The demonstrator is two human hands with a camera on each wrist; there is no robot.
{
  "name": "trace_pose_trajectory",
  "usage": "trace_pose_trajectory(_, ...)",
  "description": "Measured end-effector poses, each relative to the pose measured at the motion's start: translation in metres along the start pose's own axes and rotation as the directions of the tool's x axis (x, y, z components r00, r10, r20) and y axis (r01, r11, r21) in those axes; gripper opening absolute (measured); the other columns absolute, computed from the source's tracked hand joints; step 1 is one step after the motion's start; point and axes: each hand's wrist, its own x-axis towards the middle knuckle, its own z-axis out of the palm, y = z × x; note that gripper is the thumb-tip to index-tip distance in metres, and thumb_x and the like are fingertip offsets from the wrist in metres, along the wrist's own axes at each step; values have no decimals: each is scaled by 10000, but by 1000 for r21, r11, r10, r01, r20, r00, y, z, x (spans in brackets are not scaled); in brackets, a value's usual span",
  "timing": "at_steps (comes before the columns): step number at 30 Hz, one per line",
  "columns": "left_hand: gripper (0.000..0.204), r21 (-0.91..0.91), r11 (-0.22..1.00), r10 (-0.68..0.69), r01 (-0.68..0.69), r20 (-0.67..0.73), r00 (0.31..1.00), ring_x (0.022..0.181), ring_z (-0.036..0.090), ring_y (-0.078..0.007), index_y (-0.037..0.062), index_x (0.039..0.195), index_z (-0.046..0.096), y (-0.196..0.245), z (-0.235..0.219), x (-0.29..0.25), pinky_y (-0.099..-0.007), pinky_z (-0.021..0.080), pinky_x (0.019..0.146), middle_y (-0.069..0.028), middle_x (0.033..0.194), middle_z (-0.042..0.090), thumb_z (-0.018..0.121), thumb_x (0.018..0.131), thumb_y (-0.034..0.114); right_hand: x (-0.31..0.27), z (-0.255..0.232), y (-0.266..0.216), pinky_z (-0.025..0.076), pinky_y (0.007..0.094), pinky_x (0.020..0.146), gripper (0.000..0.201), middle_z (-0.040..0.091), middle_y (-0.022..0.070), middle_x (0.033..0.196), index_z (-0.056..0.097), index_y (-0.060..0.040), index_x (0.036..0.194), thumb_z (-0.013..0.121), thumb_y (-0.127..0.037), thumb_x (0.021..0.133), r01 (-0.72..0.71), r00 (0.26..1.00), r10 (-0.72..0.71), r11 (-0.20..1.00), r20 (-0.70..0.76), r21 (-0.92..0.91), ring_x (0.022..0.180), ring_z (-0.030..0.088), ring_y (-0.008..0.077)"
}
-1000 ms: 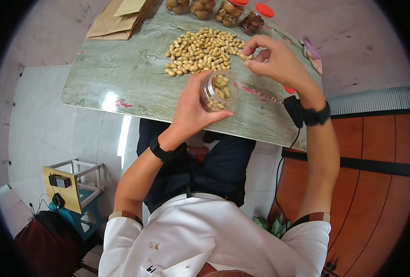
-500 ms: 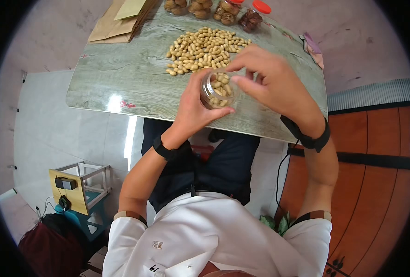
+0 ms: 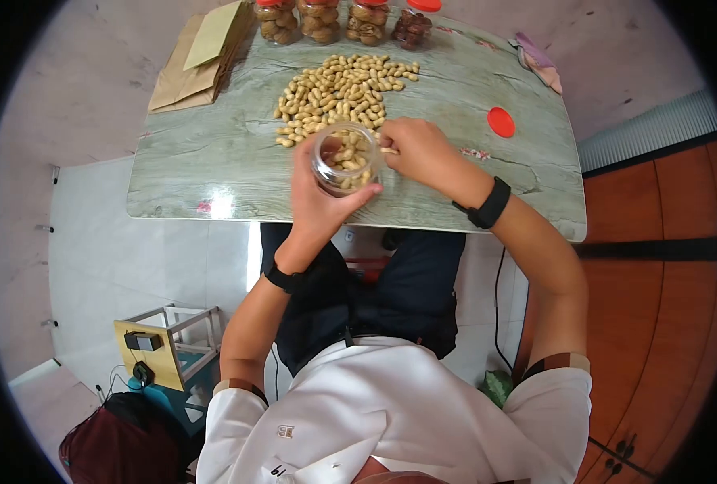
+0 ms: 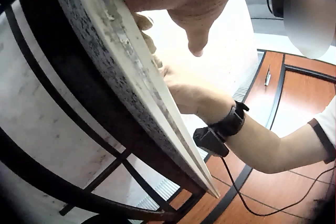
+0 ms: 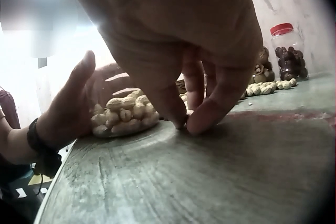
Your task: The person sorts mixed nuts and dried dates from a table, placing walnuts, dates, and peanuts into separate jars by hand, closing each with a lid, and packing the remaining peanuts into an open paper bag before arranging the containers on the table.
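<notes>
Nearby, loose peanuts [image 3: 338,90] lie between the open jar [image 3: 337,183] and red-lidded jars [image 3: 366,22].

Counts four clear, filled, red-lidded jars [image 3: 412,31], one clear, round, lidless jar [image 3: 346,127], one loose, round red lid [image 3: 501,122], two black wristbands [image 3: 489,205]; shows tan, unshelled peanuts [image 3: 336,93] too numerous to count.

The right hand [image 3: 419,152] has gone from over the clear jar's [image 3: 347,127] mouth to just right of it, low by the counter [image 3: 213,165], pinching a peanut [image 3: 389,151]; the red lid [image 3: 501,122] at right, hidden before, shows whole.
</notes>
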Motion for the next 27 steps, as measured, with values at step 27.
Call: trace_pose_trajectory(27, 1076, 771, 376, -9, -514, 557, 830, 1313, 496, -483, 22, 1619, 263, 7, -88, 75, -495, 453, 1088, -317, 1509, 425, 632, 890, 723, -79, 10, 8, 460, 235, 631, 74, 675, 28, 892, 707, -8, 960, 757, -33, 912, 49, 760, 344, 816, -552, 577, 704, 561, 74)
